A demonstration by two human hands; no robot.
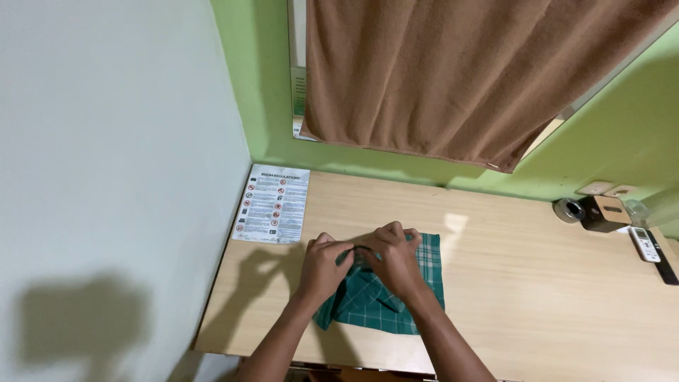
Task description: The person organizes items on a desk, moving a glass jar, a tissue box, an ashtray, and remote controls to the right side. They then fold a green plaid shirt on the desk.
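A green plaid cloth (424,265) lies partly folded on the light wooden table (523,283), near its front edge. My left hand (324,265) pinches the cloth's upper left part with closed fingers. My right hand (392,258) lies beside it, fingers curled over the same fold of the cloth, and the two hands touch at the fingertips. Much of the cloth's middle is hidden under my hands.
A laminated printed sheet (273,204) lies at the table's back left corner. A tape roll (568,210), a small brown box (603,212) and a white remote (644,244) sit at the back right. A brown curtain (467,78) hangs over the green wall; a white wall bounds the left.
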